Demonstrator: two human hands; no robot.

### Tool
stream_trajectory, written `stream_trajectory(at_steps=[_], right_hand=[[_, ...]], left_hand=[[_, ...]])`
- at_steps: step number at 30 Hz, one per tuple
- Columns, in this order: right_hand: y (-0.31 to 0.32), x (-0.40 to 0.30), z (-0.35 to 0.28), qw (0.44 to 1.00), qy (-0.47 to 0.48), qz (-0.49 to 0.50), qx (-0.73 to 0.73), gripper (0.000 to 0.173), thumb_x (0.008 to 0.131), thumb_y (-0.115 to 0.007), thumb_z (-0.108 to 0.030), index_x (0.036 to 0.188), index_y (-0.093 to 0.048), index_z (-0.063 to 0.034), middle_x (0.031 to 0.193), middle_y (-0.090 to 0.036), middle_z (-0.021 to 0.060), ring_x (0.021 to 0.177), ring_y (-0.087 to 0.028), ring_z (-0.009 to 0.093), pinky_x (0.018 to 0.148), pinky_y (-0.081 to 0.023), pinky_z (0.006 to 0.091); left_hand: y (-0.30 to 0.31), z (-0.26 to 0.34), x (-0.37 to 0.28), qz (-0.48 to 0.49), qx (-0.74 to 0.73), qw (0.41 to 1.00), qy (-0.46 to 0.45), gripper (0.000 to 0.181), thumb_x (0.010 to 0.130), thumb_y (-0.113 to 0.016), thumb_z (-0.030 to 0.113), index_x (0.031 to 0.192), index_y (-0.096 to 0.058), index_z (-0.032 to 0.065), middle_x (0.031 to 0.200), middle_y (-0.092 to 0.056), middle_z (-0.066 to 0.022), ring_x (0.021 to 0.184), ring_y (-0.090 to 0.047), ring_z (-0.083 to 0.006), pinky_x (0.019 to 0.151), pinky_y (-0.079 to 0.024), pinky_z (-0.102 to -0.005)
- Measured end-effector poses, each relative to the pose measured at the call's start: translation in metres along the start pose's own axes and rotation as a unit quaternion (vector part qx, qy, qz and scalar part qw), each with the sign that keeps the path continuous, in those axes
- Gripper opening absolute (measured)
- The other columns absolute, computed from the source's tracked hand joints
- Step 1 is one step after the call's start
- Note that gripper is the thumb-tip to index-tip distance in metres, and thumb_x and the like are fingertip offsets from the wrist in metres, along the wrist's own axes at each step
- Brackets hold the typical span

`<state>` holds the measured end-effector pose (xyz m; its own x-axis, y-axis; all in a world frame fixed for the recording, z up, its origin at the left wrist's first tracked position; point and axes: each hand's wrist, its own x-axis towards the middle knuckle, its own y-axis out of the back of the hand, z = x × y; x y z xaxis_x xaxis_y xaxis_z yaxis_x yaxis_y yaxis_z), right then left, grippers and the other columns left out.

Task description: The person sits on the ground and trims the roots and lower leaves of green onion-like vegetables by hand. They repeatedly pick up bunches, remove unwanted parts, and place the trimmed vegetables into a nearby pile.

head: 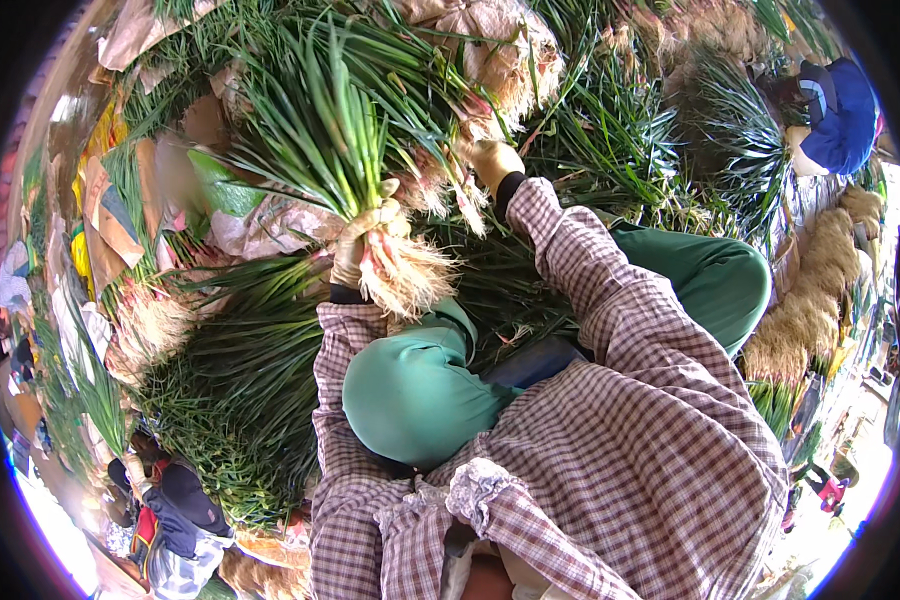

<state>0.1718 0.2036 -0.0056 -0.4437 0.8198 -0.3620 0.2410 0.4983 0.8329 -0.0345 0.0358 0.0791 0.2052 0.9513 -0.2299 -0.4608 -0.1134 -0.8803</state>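
Note:
My left hand [375,225], in a pale glove, is closed round the lower stalks of a bunch of green onions [345,135]. The leaves fan out upward and the pale roots [405,277] hang toward my knee. My right hand [495,165], also gloved, reaches into green onion stalks [469,187] at the upper middle; their reddish bulbs and roots lie just beside it. Its fingers are partly hidden, so whether it grips a stalk is unclear.
Piles of green onions [255,375] surround my bent legs. A root-covered bundle [525,75] lies beyond my right hand. Rows of bundled roots [802,300] stand at the right. A co-worker in blue [840,116] sits at upper right, another person [172,510] at lower left.

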Motion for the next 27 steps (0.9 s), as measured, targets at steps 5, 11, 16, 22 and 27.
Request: stream_trajectory(at_steps=[5,11,16,22,27], right_hand=[[-0.055,0.0,0.039,0.983,0.166,-0.032,-0.077,0.031,0.084,-0.056,-0.016,0.116,-0.058,-0.0161,0.109,-0.06,0.0068,0.083,-0.063,0.02,0.078,-0.052,0.0275],[-0.007,-0.05,-0.018,0.958,0.039,0.14,0.246,0.021,0.083,-0.058,-0.017,0.098,-0.059,-0.0023,0.078,-0.063,0.0133,0.067,-0.062,0.025,0.06,-0.05,0.0332],[0.008,-0.092,-0.059,0.924,0.269,0.128,-0.241,0.054,0.078,-0.049,-0.009,0.132,-0.04,-0.0077,0.081,-0.06,0.0061,0.069,-0.06,0.022,0.068,-0.048,0.0358],[-0.024,-0.054,-0.021,0.955,0.28,0.044,-0.089,0.023,0.083,-0.051,-0.013,0.104,-0.057,-0.0064,0.079,-0.061,0.0125,0.07,-0.063,0.028,0.06,-0.051,0.0394],[-0.003,-0.048,-0.013,0.999,0.029,-0.001,-0.018,0.051,0.083,-0.055,-0.052,0.104,-0.058,-0.0053,0.079,-0.065,0.0149,0.073,-0.064,0.03,0.069,-0.05,0.0399]], left_hand=[[-0.079,0.02,-0.009,-0.13,-0.103,0.975,-0.147,0.042,0.076,-0.063,0.014,0.112,-0.042,0.0096,0.079,-0.046,-0.0012,0.072,-0.047,-0.0159,0.066,-0.045,-0.0316],[-0.021,-0.002,0.01,0.283,0.299,0.906,-0.095,0.021,0.083,-0.063,0.012,0.1,-0.059,0.0024,0.068,-0.062,-0.0053,0.042,-0.052,-0.0112,0.036,-0.041,-0.0202],[-0.021,-0.044,0.033,0.288,0.272,0.914,-0.083,0.012,0.085,-0.062,0.015,0.085,-0.06,0.0038,0.06,-0.06,-0.0049,0.04,-0.055,-0.0142,0.032,-0.037,-0.0213],[-0.003,-0.044,0.031,0.27,0.229,0.932,-0.075,0.022,0.088,-0.058,0.022,0.076,-0.059,0.0038,0.06,-0.058,-0.0037,0.041,-0.052,-0.0115,0.036,-0.038,-0.0195],[0.007,-0.029,-0.012,0.125,0.01,0.989,-0.08,0.029,0.086,-0.06,0.018,0.109,-0.054,0.0016,0.067,-0.055,-0.0038,0.048,-0.047,-0.0129,0.041,-0.043,-0.0265]])
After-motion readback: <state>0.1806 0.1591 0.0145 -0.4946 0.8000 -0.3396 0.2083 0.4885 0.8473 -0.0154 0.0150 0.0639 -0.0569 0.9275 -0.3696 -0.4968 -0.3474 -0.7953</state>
